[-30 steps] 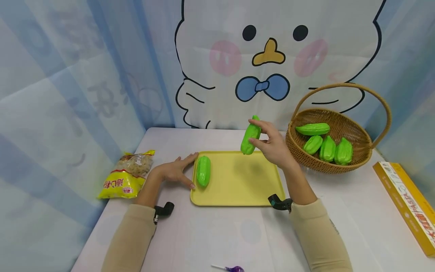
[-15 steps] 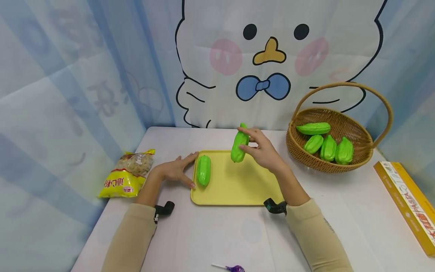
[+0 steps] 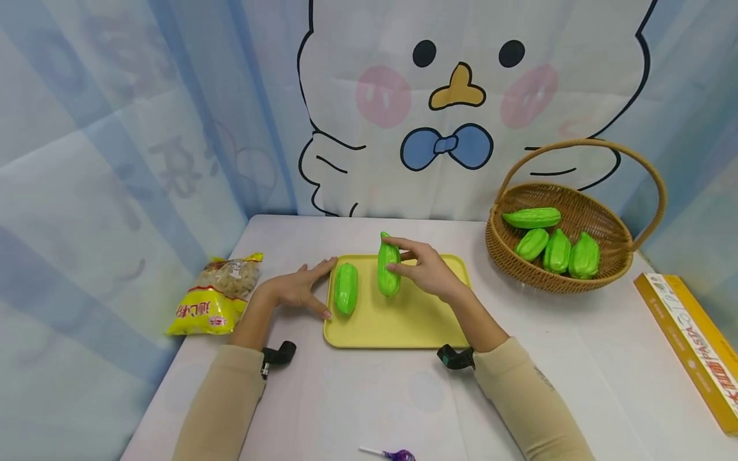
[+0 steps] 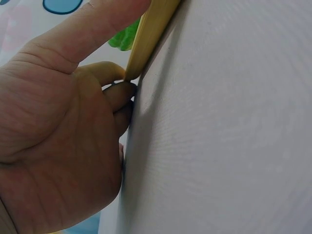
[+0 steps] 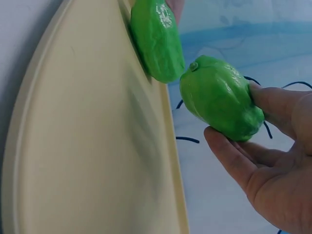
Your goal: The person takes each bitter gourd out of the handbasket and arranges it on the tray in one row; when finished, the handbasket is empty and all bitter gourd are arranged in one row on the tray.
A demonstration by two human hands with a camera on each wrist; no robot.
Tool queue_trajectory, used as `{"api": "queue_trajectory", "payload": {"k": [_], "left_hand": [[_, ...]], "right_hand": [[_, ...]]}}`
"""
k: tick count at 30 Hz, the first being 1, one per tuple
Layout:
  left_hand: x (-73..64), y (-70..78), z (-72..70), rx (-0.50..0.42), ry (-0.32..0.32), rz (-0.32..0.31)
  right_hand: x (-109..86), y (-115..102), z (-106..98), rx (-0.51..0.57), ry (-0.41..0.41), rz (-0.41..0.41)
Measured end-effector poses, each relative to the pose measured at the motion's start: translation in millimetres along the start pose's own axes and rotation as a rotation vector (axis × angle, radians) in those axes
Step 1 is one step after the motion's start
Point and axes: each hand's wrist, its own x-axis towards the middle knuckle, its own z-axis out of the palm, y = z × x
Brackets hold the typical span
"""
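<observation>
In the head view my right hand point(image 3: 429, 272) pinches a bright green, ridged bitter melon point(image 3: 388, 267) between thumb and fingers. It stands nearly upright above the yellow tray point(image 3: 398, 330); in the right wrist view the held bitter melon point(image 5: 219, 97) is apart from the tray surface. Another bitter melon point(image 3: 346, 289) lies lengthwise near the tray's left end. My left hand point(image 3: 291, 289) rests at the tray's left edge, thumb and index finger spread along the rim. The left wrist view shows that hand's palm point(image 4: 58, 131) beside the tray edge, other fingers bent low by the tabletop.
A wicker basket point(image 3: 507, 259) with a tall handle stands at the back right, holding several bitter melons. A yellow snack bag point(image 3: 216, 298) lies left of my left hand. At the far right is a long pasta box point(image 3: 692, 349). A purple lollipop point(image 3: 398, 455) lies at the front.
My right hand has moved left and lower over the tray, carrying the bitter melon, which has turned more upright. The left hand has stayed at the tray's edge.
</observation>
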Motion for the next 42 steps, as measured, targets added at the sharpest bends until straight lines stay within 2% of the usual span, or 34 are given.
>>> {"api": "queue_trajectory", "payload": {"k": [5, 17, 26, 42], "left_hand": [[-0.4, -0.1, -1.7, -0.007, -0.009, -0.020], [0.4, -0.6, -1.4, -0.014, -0.018, -0.015], [0.2, 0.0, -0.2, 0.001, -0.010, -0.001], [0.8, 0.7, -0.4, -0.001, -0.010, -0.001]], "right_hand": [[3.5, 5, 7, 0.002, -0.059, 0.008], [1.2, 8, 25, -0.036, -0.206, 0.047], [2.9, 15, 31, 0.000, -0.212, 0.075], [-0.4, 13, 31, -0.093, -0.180, 0.101]]}}
